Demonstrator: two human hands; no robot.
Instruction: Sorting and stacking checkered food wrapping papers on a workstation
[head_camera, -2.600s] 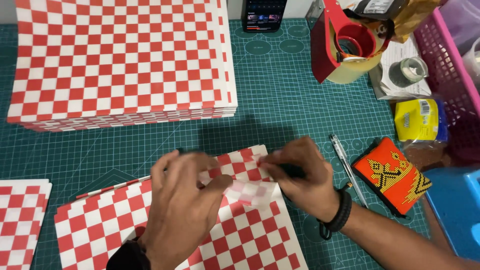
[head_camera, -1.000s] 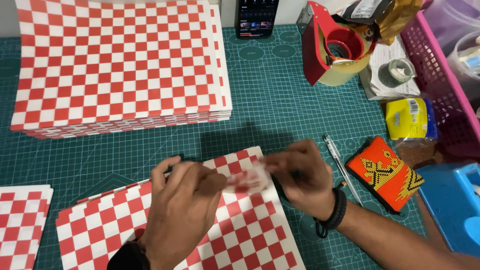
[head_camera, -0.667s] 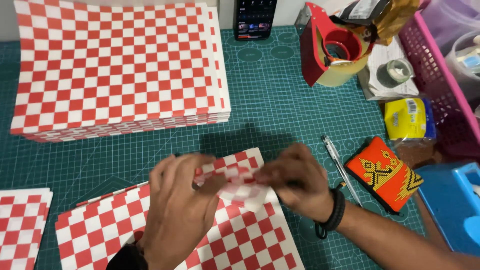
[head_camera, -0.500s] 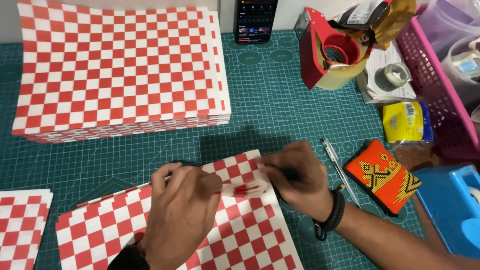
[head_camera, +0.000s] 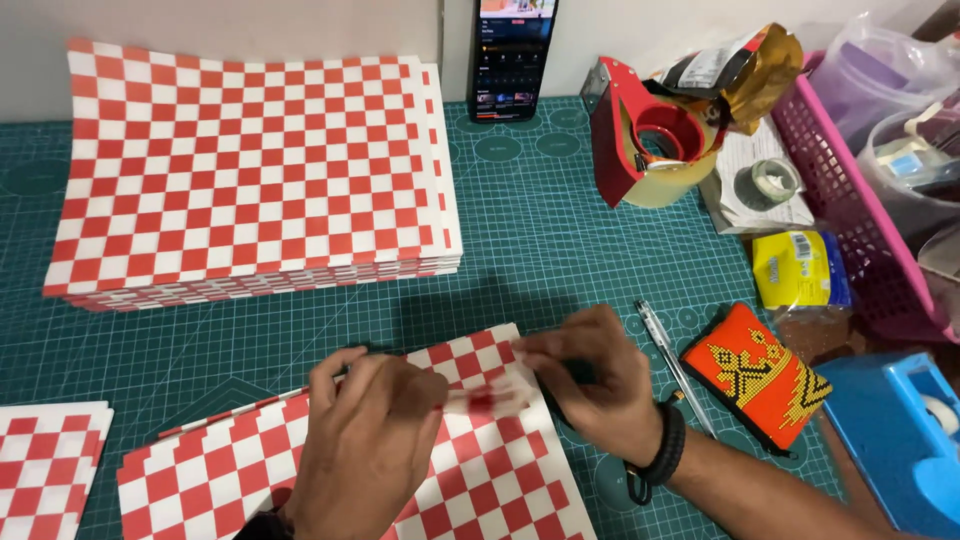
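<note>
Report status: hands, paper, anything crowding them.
Left hand and right hand both pinching a small blurred piece over the checkered paper sheets. Pen beside right hand, not touching.

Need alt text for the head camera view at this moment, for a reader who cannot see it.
Two bare hands, left hand and right hand, pinch a small blurred piece between them over a red-and-white checkered sheet on a green cutting mat. A tall stack of checkered sheets lies behind; a red tape dispenser, pen and orange beaded pouch sit to the right.
</note>
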